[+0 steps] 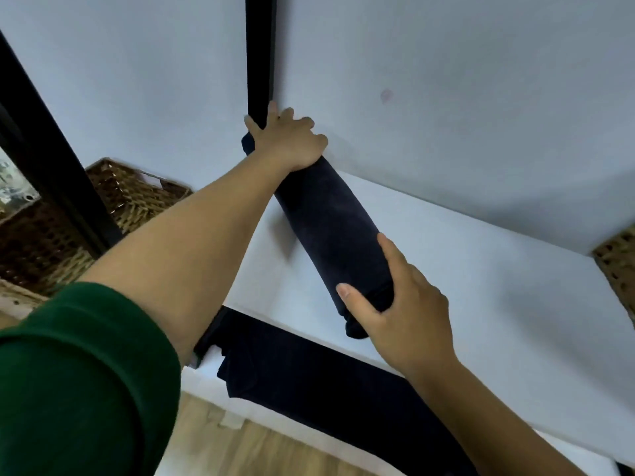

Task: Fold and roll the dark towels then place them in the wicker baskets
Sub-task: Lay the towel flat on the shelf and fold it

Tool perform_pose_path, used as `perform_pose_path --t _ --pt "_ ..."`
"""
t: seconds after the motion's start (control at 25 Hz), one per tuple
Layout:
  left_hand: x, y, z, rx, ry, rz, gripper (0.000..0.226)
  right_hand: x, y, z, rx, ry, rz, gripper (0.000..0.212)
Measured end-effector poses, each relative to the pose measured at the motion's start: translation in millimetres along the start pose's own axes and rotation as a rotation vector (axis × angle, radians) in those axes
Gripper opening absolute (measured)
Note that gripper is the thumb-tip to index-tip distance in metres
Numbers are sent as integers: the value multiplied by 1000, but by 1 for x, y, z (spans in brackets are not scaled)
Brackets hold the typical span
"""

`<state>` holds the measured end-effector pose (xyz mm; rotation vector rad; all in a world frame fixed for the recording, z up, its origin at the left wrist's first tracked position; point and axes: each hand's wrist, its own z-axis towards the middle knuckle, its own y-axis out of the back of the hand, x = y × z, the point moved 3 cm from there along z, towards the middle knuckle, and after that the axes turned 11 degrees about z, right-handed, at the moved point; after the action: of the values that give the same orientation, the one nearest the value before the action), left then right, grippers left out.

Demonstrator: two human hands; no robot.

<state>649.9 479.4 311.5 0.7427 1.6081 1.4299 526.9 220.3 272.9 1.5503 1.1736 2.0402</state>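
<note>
Your rolled dark navy towel lies diagonally mid-frame on the white flat surface. Your left hand curls over its far end at 12 o'clock, and your right hand wraps round its near end. Rolling looks done, but it is not yet in a basket: a brown wicker basket sits at 9 o'clock and a second wicker basket at 3. More dark cloth hangs unrolled at 6 o'clock. Behind are a pale wall and a black post.

Single head camera, close, looking forward-down over white surface.
</note>
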Motion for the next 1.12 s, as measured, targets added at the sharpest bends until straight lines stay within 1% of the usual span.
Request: perform_pose_path --t 0.08,0.16,0.2,0.28,0.44,0.6,0.68,0.92,1.0,1.12 --pt "-10 -16 -46 -44 -30 -152 53 -2 1 1 17 -13 29 81" --pt "-16 -37 -91 -64 -39 -436 53 -5 6 2 34 -23 104 79" --pt "-17 -43 -106 -92 -21 -576 55 -7 8 2 48 -26 155 78" --pt "-17 -50 -121 -155 21 -759 59 -11 11 -4 70 -55 290 76" --pt "-33 -51 -131 -68 89 -1021 79 -23 14 -28 53 -129 499 76" --pt "-75 -58 -148 -28 47 -1063 79 -46 35 -56 -30 -169 611 77" --pt "-110 -67 -157 46 -9 -1023 78 -65 52 -75 -102 -209 649 72" --pt "-221 -83 -169 233 -178 -954 79 -116 105 -105 -312 -307 719 47" --pt "-262 -88 -175 290 -241 -912 77 -133 122 -113 -386 -337 715 44" --pt "-312 -93 -183 349 -323 -828 76 -156 143 -123 -478 -395 705 46"
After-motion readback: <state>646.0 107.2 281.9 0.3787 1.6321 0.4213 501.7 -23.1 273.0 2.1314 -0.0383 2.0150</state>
